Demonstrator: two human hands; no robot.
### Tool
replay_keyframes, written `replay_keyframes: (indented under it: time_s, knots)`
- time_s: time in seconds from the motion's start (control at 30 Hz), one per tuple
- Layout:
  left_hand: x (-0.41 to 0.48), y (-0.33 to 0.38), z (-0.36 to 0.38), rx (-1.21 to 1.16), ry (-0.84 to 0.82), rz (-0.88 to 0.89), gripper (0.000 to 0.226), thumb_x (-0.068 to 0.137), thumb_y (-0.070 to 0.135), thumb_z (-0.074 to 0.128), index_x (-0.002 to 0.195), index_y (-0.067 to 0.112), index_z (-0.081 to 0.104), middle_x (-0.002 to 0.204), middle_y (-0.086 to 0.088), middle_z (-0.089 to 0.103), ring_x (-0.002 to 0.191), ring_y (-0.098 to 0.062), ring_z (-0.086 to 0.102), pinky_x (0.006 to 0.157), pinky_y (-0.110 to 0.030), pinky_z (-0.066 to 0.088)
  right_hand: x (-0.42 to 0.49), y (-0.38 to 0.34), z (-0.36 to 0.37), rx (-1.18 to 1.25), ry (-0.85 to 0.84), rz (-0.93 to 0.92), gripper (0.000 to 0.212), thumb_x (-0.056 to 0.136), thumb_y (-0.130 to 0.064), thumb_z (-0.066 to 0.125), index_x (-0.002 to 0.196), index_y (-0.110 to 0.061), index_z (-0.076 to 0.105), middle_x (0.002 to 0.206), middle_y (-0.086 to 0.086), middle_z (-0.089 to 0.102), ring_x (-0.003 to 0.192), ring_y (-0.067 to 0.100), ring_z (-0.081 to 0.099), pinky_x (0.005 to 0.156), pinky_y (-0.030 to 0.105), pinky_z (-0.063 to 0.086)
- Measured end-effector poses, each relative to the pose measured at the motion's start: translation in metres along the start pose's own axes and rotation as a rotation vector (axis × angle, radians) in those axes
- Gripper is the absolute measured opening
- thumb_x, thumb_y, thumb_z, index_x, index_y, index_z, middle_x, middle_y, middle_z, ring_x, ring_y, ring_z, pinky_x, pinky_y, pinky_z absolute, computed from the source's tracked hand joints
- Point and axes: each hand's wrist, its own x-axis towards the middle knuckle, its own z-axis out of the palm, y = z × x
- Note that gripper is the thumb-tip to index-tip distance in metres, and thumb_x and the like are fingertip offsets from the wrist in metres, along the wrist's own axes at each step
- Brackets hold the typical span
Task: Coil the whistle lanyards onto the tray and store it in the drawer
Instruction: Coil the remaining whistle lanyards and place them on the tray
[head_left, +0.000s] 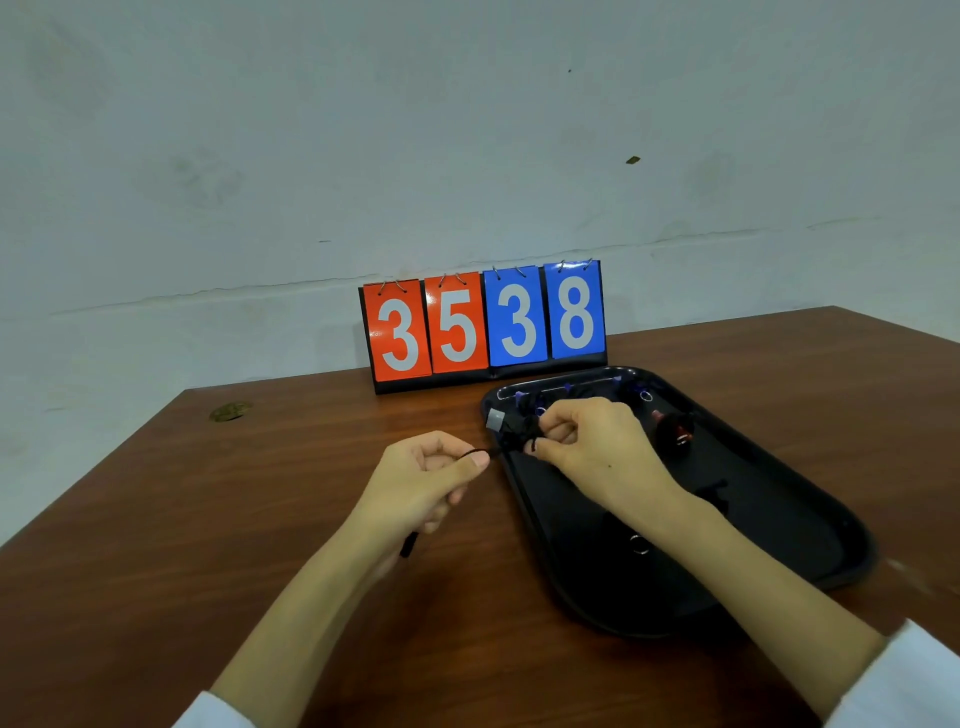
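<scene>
My right grip (587, 447) hangs over the tray's (810, 499) far left corner, fingers curled tight round the black whistle (511, 428) and the bundle of cord wound so far; my left grip (426, 483) sits just outside the tray's left rim, thumb and forefinger pinched on the lanyard (475, 453). The free cord between them is short and taut; its long axis runs from the bundle leftward and a little toward me, crossing the tray's rim; a dark tail end (409, 545) pokes out below my left palm, further from the tray.

So the slack lies to the left of the bundle, and my left grip is the one nearer to it; I judge the next wrap must carry that end rightward, back over the rim toward the whistle, while my right grip keeps the coil from springing loose. A red whistle (675, 434) lies inside the tray, just right of my right grip; I cannot tell whether its cord is coiled. The drawer is not in view.
</scene>
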Motion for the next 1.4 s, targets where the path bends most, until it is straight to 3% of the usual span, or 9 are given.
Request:
replay_keyframes:
  time_s: [0.13, 0.37, 0.47, 0.6, 0.77, 0.97, 1.1, 1.2, 1.4]
  knots:
    - [0.0, 0.0, 0.001, 0.209, 0.101, 0.17, 0.011, 0.084, 0.02, 0.067, 0.087, 0.008, 0.067, 0.051, 0.001, 0.055, 0.036, -0.001, 0.041, 0.038, -0.01, 0.031, -0.002, -0.002, 0.003, -0.144, -0.083, -0.104, 0.014, 0.083, -0.022, 0.067, 0.097, -0.019, 0.066, 0.079, -0.011, 0.059, 0.073, 0.001, 0.053, 0.08, 0.02, 0.049]
    - [-0.003, 0.002, 0.004, 0.275, 0.011, 0.304, 0.01, 0.078, 0.021, 0.071, 0.073, 0.012, 0.069, 0.059, 0.005, 0.065, 0.051, 0.003, 0.056, 0.048, -0.01, 0.042, -0.007, -0.003, 0.006, -0.213, -0.306, -0.322, 0.012, 0.081, -0.023, 0.07, 0.089, -0.015, 0.068, 0.073, -0.012, 0.057, 0.071, 0.003, 0.056, 0.069, 0.016, 0.047]
    - [0.001, -0.002, 0.0, 0.327, 0.006, 0.309, 0.012, 0.077, 0.026, 0.071, 0.068, 0.018, 0.069, 0.062, 0.008, 0.067, 0.06, 0.0, 0.061, 0.058, -0.01, 0.047, -0.007, -0.001, 0.007, -0.138, -0.394, -0.328, 0.01, 0.08, -0.017, 0.07, 0.086, -0.009, 0.069, 0.076, -0.004, 0.065, 0.072, 0.007, 0.062, 0.072, 0.023, 0.053]
    - [0.001, -0.001, -0.002, 0.312, -0.026, 0.277, 0.015, 0.079, 0.021, 0.068, 0.065, 0.017, 0.066, 0.054, 0.014, 0.064, 0.054, 0.004, 0.059, 0.054, -0.008, 0.044, -0.009, -0.004, 0.004, 0.034, -0.503, -0.3, 0.012, 0.079, -0.014, 0.071, 0.088, -0.007, 0.071, 0.082, 0.006, 0.071, 0.075, 0.014, 0.066, 0.073, 0.028, 0.056]
    - [0.0, 0.003, -0.004, 0.226, -0.053, 0.204, 0.024, 0.073, 0.037, 0.063, 0.057, 0.019, 0.063, 0.051, 0.009, 0.06, 0.05, 0.002, 0.054, 0.051, -0.01, 0.042, -0.012, -0.01, -0.002, 0.262, -0.609, -0.243, 0.01, 0.081, -0.005, 0.067, 0.09, -0.002, 0.07, 0.083, 0.01, 0.071, 0.068, 0.012, 0.065, 0.066, 0.02, 0.054]
    - [-0.002, 0.002, -0.005, -0.009, -0.082, 0.05, 0.04, 0.081, 0.044, 0.054, 0.055, 0.013, 0.053, 0.045, 0.001, 0.039, 0.038, -0.01, 0.025, 0.041, -0.023, 0.018, -0.006, -0.013, -0.004, 0.449, -0.474, -0.206, 0.009, 0.08, -0.002, 0.068, 0.088, -0.005, 0.07, 0.075, 0.004, 0.069, 0.065, 0.009, 0.064, 0.065, 0.021, 0.055]
    - [-0.002, -0.003, 0.003, -0.08, -0.111, 0.011, 0.036, 0.097, 0.026, 0.043, 0.072, 0.005, 0.058, 0.047, 0.001, 0.041, 0.037, -0.008, 0.023, 0.04, -0.023, 0.015, -0.006, -0.013, -0.003, 0.535, -0.346, -0.175, 0.01, 0.081, -0.003, 0.066, 0.088, -0.009, 0.07, 0.072, -0.001, 0.069, 0.066, 0.008, 0.064, 0.065, 0.02, 0.055]
    - [-0.002, -0.012, 0.013, -0.051, -0.138, 0.008, 0.036, 0.095, 0.031, 0.044, 0.077, 0.005, 0.062, 0.049, 0.002, 0.04, 0.038, -0.007, 0.024, 0.038, -0.02, 0.017, -0.003, -0.01, -0.004, 0.588, -0.209, -0.088, 0.011, 0.08, -0.005, 0.067, 0.09, -0.009, 0.068, 0.073, 0.001, 0.069, 0.066, 0.008, 0.065, 0.063, 0.019, 0.055]
    - [0.003, -0.022, 0.019, 0.139, 0.086, 0.12, 0.027, 0.096, 0.024, 0.047, 0.087, 0.012, 0.07, 0.057, 0.005, 0.042, 0.044, -0.003, 0.034, 0.044, -0.017, 0.029, -0.002, -0.003, 0.002, 0.249, 0.039, 0.007, 0.01, 0.08, -0.016, 0.071, 0.089, -0.012, 0.069, 0.071, -0.003, 0.066, 0.065, 0.003, 0.061, 0.065, 0.014, 0.05]
